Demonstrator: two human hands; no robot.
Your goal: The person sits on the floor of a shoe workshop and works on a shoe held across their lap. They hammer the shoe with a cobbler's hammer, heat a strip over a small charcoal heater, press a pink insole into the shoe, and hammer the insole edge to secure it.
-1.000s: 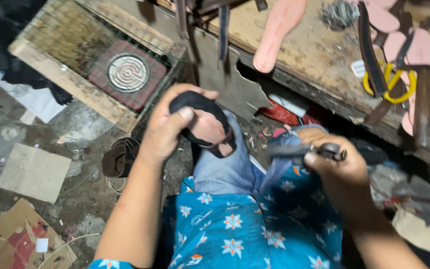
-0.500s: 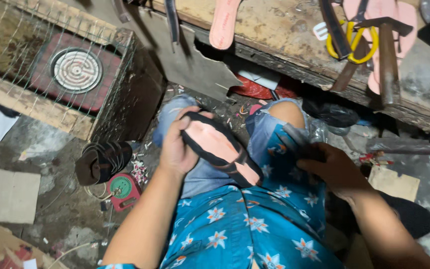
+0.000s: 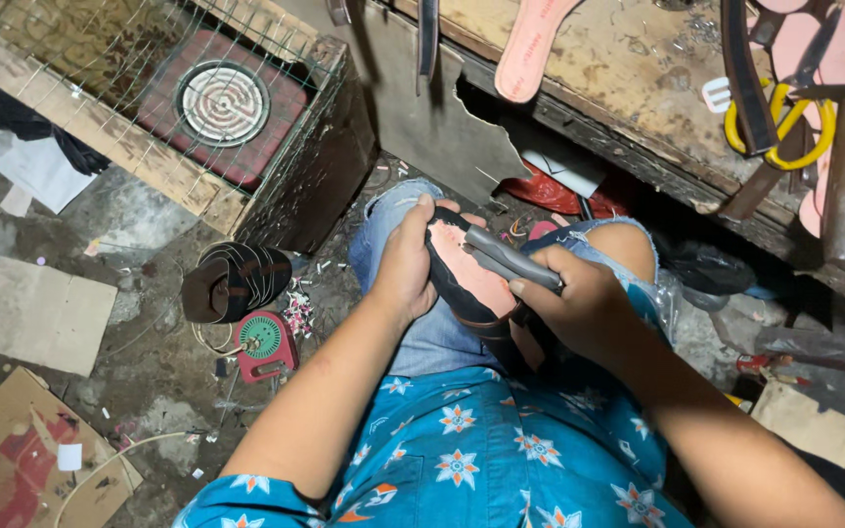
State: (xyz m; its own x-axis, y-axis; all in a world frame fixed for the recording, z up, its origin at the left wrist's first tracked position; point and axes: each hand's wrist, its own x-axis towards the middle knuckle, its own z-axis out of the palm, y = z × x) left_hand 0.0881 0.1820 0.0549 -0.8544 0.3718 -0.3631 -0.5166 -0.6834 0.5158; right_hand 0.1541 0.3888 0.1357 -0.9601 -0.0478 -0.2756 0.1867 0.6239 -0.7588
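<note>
Centre frame: left hand (image 3: 405,262) clasped round pink sandal sole (image 3: 469,277), fingers curled over its black strap. Right hand (image 3: 579,305) closed on grey-handled tool (image 3: 507,258) laid across sole. Advisable: sole braced on knee, short controlled strokes, left fingers clear of tool tip.

"Where were the hands?"

"Both met at the centre of the frame, over the knees. The left hand (image 3: 405,262) was curled, thumb on top, fingers wrapped under what it held."

"And the right?"

"The right hand (image 3: 579,311) sat just beside it, fist closed, knuckles up. Both bare forearms ran in from the lower edge, left from lower left, right from lower right, elbows bent."
</note>
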